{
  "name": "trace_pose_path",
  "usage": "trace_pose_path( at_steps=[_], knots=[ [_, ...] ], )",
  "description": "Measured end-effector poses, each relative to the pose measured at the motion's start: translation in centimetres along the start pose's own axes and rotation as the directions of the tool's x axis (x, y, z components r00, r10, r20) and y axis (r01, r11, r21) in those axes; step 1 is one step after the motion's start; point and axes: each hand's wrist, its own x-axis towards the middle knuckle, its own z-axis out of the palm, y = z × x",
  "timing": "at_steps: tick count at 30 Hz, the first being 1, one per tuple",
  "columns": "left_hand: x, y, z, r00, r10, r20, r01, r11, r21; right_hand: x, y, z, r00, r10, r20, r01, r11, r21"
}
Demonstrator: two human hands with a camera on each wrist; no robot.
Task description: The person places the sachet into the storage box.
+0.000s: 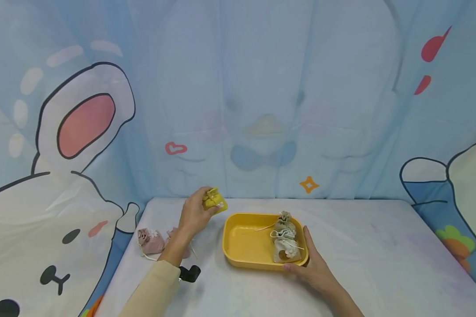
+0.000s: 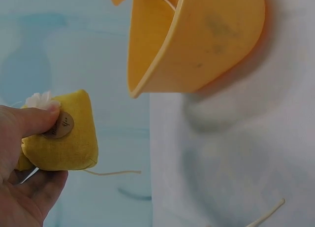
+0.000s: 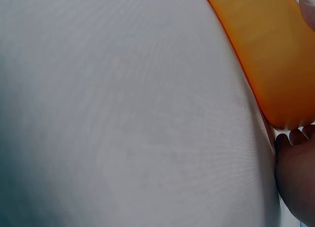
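Note:
My left hand (image 1: 196,213) pinches a yellow drawstring pouch (image 1: 213,199) between thumb and fingers, above the table and left of a yellow plastic tray (image 1: 246,240). A round sticker (image 2: 61,126) and a white flower (image 2: 39,100) show on the pouch in the left wrist view. With its thumb at the near rim and fingers along the right side, my right hand (image 1: 315,268) grips the tray's corner. Inside, at the right end, lie a grey-green pouch (image 1: 284,223) and a pale pouch (image 1: 286,251) with white cords.
Left of the tray, a pink pouch (image 1: 150,242) lies on the white-covered table (image 1: 381,259). Another pink pouch (image 1: 171,233) is partly hidden behind the left forearm. A blue printed curtain (image 1: 262,88) hangs along the table's back edge.

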Motion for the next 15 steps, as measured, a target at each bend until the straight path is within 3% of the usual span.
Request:
trace_pose_path(
  at_steps=[15],
  knots=[
    [-0.13, 0.68, 0.71, 0.999, 0.036, 0.026, -0.035, 0.999, -0.03, -0.06, 0.04, -0.05, 1.0, -0.023, 0.001, 0.023, 1.0, 0.006]
  ],
)
